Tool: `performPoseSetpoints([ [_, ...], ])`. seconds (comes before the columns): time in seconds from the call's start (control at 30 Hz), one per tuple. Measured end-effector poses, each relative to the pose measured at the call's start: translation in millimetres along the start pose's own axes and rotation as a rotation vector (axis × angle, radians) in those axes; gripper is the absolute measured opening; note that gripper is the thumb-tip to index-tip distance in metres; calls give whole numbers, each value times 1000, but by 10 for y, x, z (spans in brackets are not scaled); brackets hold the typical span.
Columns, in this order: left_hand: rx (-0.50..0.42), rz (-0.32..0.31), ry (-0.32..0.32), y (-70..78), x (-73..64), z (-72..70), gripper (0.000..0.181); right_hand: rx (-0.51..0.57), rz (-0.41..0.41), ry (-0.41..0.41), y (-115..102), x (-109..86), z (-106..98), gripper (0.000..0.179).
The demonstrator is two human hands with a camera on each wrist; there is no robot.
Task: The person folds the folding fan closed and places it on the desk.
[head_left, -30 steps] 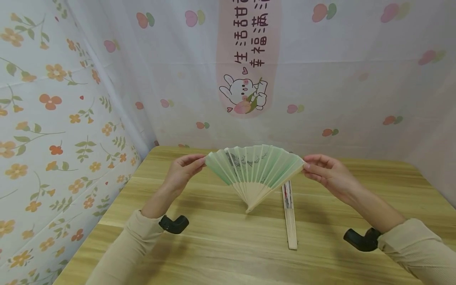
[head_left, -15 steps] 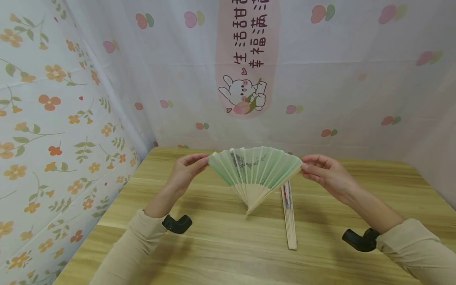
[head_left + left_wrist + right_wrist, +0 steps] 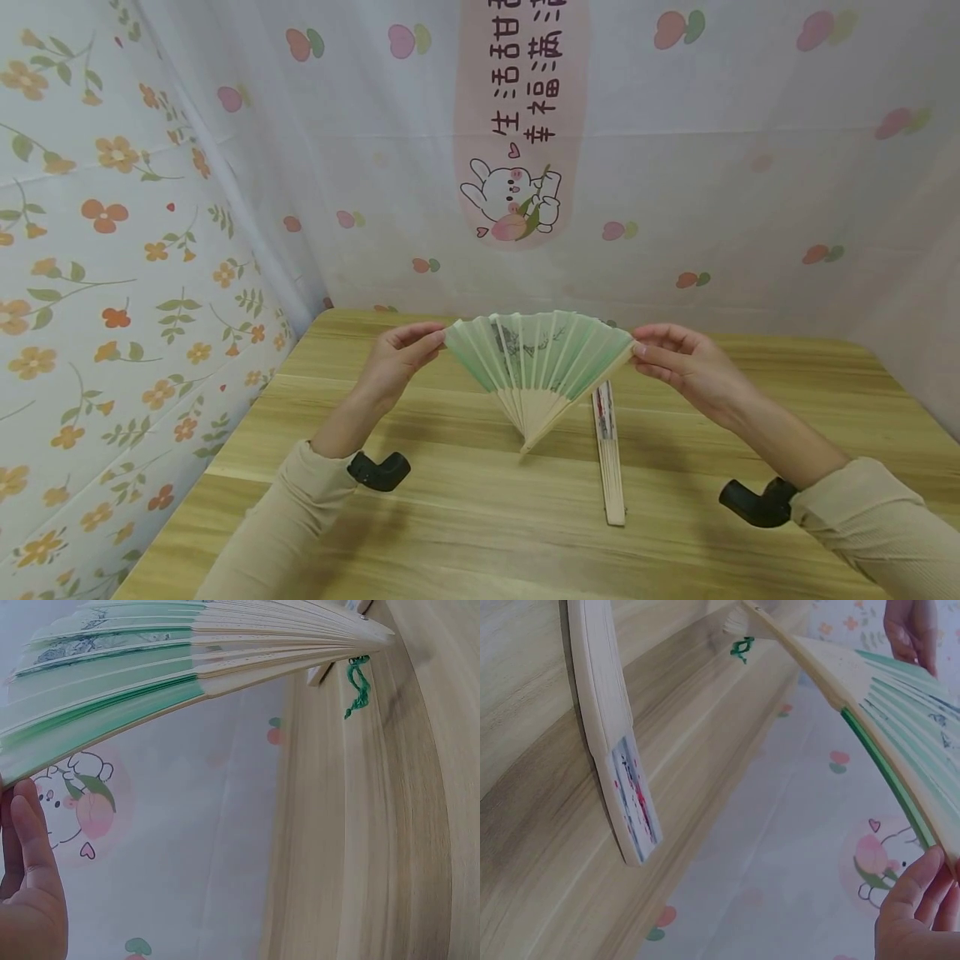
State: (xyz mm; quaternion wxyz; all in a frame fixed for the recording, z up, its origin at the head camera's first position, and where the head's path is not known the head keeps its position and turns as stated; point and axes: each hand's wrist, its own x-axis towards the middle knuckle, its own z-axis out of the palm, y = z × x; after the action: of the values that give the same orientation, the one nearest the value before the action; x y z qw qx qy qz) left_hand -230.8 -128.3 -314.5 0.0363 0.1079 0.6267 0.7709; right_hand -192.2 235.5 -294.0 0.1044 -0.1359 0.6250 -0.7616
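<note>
A pale green folding fan (image 3: 536, 354) is spread wide between my two hands, its pivot end pointing down toward me. Dark ink branches are printed on its leaf. My left hand (image 3: 397, 362) pinches the fan's left outer edge between thumb and fingers. At the opposite upper corner, my right hand (image 3: 693, 367) pinches the right guard stick. In the left wrist view a green knotted cord (image 3: 358, 686) hangs from the pivot. A second folding fan (image 3: 611, 467), folded up, lies on the table to the right, its top partly hidden behind the green fan; red and dark marks show on it.
The wood-grain table (image 3: 465, 533) ends at a white curtain (image 3: 360, 167) printed with fruit and a rabbit. A flowered cloth (image 3: 112, 275) hangs along the left side. Black curved pieces (image 3: 380, 472) sit at both wrists.
My left hand has moved slightly right, drawing in the fan's left edge, so the fan's spread has narrowed a little. The right hand has shifted only slightly left. The folded fan stays put.
</note>
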Motion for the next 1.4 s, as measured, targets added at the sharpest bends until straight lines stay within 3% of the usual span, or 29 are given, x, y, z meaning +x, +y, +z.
performPoseSetpoints([
  [0.8,18,-2,-41,-36,54,187,12,-43,27,25,-19,5,47,20],
  [1.4,14,-3,-46,34,63,260,10,-95,48,32,-51,34,106,22],
])
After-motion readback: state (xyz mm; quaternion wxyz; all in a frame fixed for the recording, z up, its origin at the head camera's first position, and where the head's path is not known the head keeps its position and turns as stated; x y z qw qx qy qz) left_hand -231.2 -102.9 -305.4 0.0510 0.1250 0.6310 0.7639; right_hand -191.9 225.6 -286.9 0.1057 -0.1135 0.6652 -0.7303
